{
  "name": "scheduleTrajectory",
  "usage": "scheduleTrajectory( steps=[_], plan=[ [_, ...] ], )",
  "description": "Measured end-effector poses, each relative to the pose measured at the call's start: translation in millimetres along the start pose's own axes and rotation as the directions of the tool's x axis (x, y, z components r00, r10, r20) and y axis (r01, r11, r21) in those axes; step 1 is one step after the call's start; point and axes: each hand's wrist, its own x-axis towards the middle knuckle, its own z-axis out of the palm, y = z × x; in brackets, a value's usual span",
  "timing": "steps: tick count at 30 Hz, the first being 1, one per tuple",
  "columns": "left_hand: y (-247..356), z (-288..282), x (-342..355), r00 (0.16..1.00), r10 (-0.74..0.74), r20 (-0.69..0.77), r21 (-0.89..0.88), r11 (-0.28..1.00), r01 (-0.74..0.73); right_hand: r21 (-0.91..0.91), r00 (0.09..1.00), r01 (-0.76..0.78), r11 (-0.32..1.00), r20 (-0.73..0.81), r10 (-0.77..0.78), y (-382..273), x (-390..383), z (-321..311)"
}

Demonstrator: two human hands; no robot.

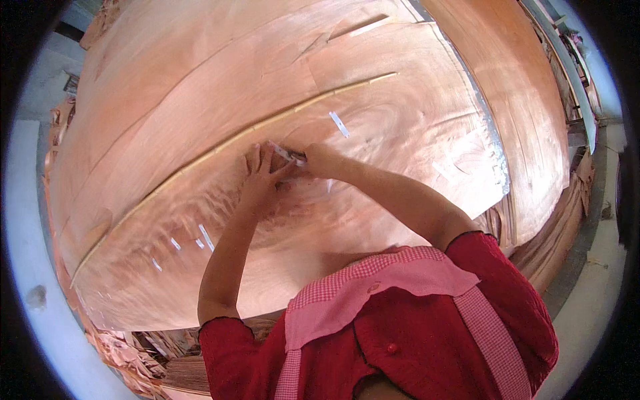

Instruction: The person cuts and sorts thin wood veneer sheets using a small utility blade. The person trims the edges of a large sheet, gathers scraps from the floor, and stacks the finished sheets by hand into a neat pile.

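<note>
— Head view: what lies where?
— Beneath both hands, a broad wood sheet (393, 167), tan-pink; across its far part, a long thin stick (253, 127).
— Left hand (262, 170)?
— Fingers spread on the sheet, apparently gripping nothing.
— Right hand (319, 161)?
— Just to the right, curled around a small dark object (297, 156); exact kind impossible to tell.
— Step?
— Probably working at the pale strip (281, 152) between both hands; calls for steady left fingers.
— Writing?
— None legible, brands included.
</note>
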Motion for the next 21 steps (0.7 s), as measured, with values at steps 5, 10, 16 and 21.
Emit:
scheduleTrajectory(
  steps=[5, 10, 16, 21],
  plan=[
    [-47.7, -13.3, 35.2, 0.997, 0.016, 0.074, -0.200, 0.980, -0.001, 0.064, 0.887, -0.274, 0.960, 0.403, 0.226, 5.0, -10.8, -106.6],
    [-174.8, -54.4, 73.6, 0.864, -0.477, -0.163, 0.031, 0.872, 0.488, 0.642, 0.899, -0.438, 0.630, 0.301, 0.318, 75.4, -57.1, -82.7],
    [-242.2, -44.0, 66.0, 0.922, -0.338, -0.189, 0.031, 0.936, 0.350, 0.635, 0.871, -0.476, 0.608, 0.244, 0.427, 67.7, -54.7, -85.6],
    [-247.6, -38.6, 71.2, 0.841, -0.527, -0.120, -0.037, 0.849, 0.527, 0.592, 0.843, -0.518, 0.618, 0.232, 0.485, 63.8, -52.8, -84.2]
  ],
)
